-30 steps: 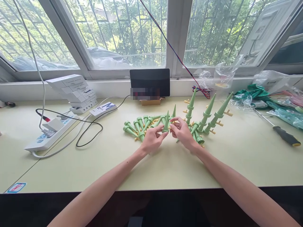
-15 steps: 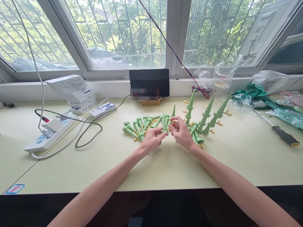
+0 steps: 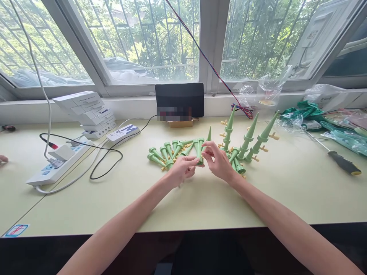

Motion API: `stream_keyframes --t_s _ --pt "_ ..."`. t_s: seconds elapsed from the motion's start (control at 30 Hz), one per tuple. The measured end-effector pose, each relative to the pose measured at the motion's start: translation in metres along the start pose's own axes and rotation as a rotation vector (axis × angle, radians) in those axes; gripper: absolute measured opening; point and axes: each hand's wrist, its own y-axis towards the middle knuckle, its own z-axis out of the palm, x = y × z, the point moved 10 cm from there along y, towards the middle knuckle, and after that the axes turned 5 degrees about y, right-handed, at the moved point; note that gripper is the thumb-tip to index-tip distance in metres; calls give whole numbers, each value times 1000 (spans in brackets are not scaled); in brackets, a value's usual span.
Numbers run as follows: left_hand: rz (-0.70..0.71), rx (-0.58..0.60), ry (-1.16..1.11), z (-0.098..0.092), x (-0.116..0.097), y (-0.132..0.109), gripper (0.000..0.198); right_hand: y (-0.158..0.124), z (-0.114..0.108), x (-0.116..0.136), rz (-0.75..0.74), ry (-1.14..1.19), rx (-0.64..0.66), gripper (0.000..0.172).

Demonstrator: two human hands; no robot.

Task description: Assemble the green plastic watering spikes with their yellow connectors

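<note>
A green plastic plant watering spike (image 3: 200, 153) stands point-up between my hands, its wide end low. My left hand (image 3: 183, 168) is closed around that wide end, thumb and fingers pinching it. At the spike's right side, my right hand (image 3: 217, 160) has its thumb and fingertips curled together; whatever they may pinch is hidden. Several more green spikes (image 3: 164, 152) with yellow valves lie in a fan behind my left hand. To the right, stacked spikes (image 3: 248, 139) with yellow valves (image 3: 264, 149) stand up, and others lie at their foot.
At left are a power strip (image 3: 60, 164), cables, and stacked white boxes (image 3: 93, 114). A dark screen (image 3: 179, 99) leans by the window. A screwdriver (image 3: 342, 162) and plastic bags (image 3: 309, 114) lie at right. Another person's hand (image 3: 3, 159) shows at the left edge.
The spike between my hands has tilted, showing its wide end more, and my left fingers have shifted on it. Another person's hand has come in at the left edge. The view shifted slightly.
</note>
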Motion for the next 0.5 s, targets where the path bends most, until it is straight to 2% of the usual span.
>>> stream_keyframes --t_s 0.17,0.33,0.5 --pt "-45 28 -70 1 3 1 30 0 2 1 -29 -34 20 15" --pt "46 -20 13 -2 -2 2 34 0 4 0 -32 -77 6 17" --pt "105 -90 145 -4 -8 0 35 1 1 -5 15 13 -32 18"
